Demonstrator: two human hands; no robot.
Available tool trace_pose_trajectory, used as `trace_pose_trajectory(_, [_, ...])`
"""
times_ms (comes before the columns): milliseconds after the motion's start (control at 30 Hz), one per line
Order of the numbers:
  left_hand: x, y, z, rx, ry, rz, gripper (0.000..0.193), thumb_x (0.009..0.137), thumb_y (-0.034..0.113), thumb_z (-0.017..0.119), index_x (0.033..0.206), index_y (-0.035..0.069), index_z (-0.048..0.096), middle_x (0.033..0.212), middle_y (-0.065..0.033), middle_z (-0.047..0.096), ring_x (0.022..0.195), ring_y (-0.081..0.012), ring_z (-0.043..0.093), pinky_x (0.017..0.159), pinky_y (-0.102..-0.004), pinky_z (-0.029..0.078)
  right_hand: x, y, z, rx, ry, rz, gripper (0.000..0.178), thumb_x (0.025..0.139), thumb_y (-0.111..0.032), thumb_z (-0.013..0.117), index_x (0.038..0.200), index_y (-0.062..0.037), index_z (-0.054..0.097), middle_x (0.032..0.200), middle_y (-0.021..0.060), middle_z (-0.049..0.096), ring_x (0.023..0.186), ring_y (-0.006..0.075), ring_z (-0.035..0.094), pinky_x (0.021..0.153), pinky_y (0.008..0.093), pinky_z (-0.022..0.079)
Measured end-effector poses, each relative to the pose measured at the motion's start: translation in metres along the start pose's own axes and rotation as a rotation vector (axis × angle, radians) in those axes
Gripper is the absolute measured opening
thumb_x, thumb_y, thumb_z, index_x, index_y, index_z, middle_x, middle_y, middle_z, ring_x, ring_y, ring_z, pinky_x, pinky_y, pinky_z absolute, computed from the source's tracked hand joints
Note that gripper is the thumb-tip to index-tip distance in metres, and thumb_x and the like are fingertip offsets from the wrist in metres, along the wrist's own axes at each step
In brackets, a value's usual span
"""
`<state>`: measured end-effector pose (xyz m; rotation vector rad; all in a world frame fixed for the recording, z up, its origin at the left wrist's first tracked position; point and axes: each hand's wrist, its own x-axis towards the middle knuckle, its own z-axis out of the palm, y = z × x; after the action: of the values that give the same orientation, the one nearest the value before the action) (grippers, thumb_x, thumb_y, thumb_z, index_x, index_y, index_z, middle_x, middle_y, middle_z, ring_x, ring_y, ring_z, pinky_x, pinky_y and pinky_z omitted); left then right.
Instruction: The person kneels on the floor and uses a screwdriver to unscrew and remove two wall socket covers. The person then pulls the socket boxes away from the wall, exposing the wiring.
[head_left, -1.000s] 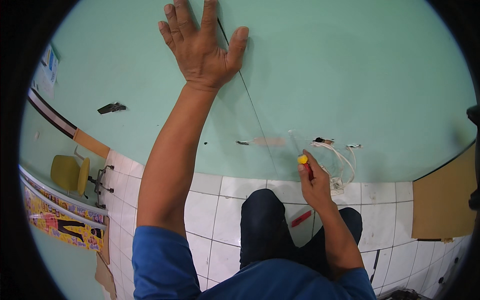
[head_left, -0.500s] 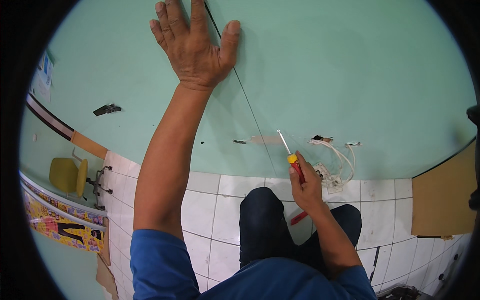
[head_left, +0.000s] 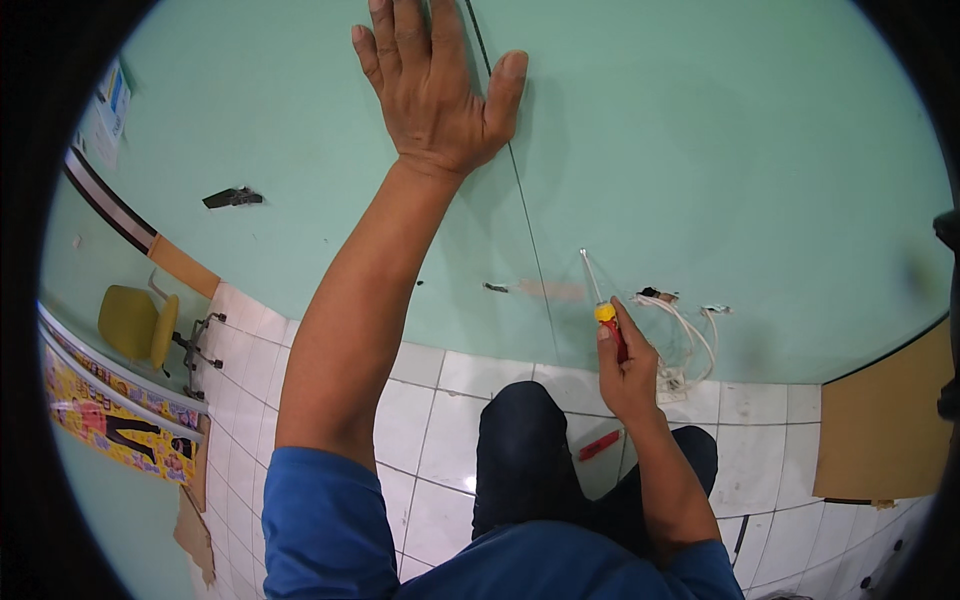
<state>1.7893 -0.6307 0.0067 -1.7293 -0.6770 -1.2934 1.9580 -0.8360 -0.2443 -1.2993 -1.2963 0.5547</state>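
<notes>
My left hand (head_left: 435, 100) lies flat with fingers stretched out against the pale green wall (head_left: 720, 150), beside a thin dark line (head_left: 525, 210) running down it. The thumb reaches across that line. Lower right, my right hand (head_left: 628, 370) is closed round a screwdriver (head_left: 608, 315) with a red and yellow handle. Its metal shaft points up along the wall; whether the tip touches is hard to tell. White cables (head_left: 690, 325) come out of a broken hole (head_left: 657, 294) to the right of the screwdriver.
A red tool (head_left: 600, 446) lies on the white tiled floor (head_left: 430, 520) by my knees. A brown board (head_left: 880, 420) stands at the right. Far left are a green chair (head_left: 135, 320) and a yellow printed panel (head_left: 120, 425). A dark bracket-like piece (head_left: 233, 198) sits on the wall.
The whole view has shifted slightly. The screwdriver and my right hand have risen a little relative to the wall holes. My left hand stays by the line.
</notes>
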Motion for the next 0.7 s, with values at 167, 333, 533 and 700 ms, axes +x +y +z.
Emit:
trace_pose_trajectory(167, [0.000, 0.002, -0.004, 0.013, -0.037, -0.029, 0.081, 0.097, 0.046, 0.047, 0.153, -0.010, 0.030, 0.161, -0.0335, 0.022, 0.152, -0.0451, 0.016, 0.122, -0.0561, 0.006, -0.017, 0.018, 0.002, -0.023, -0.036, 0.129, 0.045, 0.101, -0.019, 0.059, 0.138, 0.0068, 0.055, 0.104, 0.0186, 0.069, 0.087, 0.0178, 0.064, 0.080, 0.0291, 0.051])
trace_pose_trajectory(333, [0.001, 0.003, -0.003, 0.008, -0.042, -0.034, 0.082, 0.096, 0.049, 0.047, 0.151, -0.010, 0.032, 0.161, -0.0338, 0.021, 0.152, -0.0456, 0.016, 0.122, -0.0564, 0.006, -0.031, 0.024, 0.003, -0.040, -0.033, 0.203, 0.045, 0.102, -0.018, 0.059, 0.139, 0.0056, 0.055, 0.099, 0.0103, 0.067, 0.083, 0.0111, 0.057, 0.076, 0.0248, 0.048])
trace_pose_trajectory(533, [-0.001, 0.002, -0.002, 0.039, -0.042, -0.010, 0.082, 0.097, 0.050, 0.045, 0.150, -0.012, 0.033, 0.160, -0.0343, 0.023, 0.151, -0.0465, 0.017, 0.122, -0.0565, 0.007, -0.018, 0.021, 0.008, 0.000, -0.049, 0.066, 0.042, 0.100, -0.016, 0.059, 0.135, 0.0068, 0.057, 0.093, 0.0106, 0.065, 0.079, 0.0117, 0.056, 0.072, 0.0270, 0.047])
trace_pose_trajectory(700, [0.003, -0.005, 0.006, 0.023, 0.078, 0.069, 0.080, 0.099, 0.049, 0.043, 0.151, -0.011, 0.033, 0.160, -0.0341, 0.025, 0.151, -0.0467, 0.018, 0.122, -0.0574, 0.007, -0.023, 0.025, 0.013, -0.026, 0.023, 0.034, 0.039, 0.099, -0.014, 0.060, 0.133, 0.0059, 0.058, 0.092, 0.0156, 0.067, 0.074, 0.0178, 0.062, 0.067, 0.0302, 0.050])
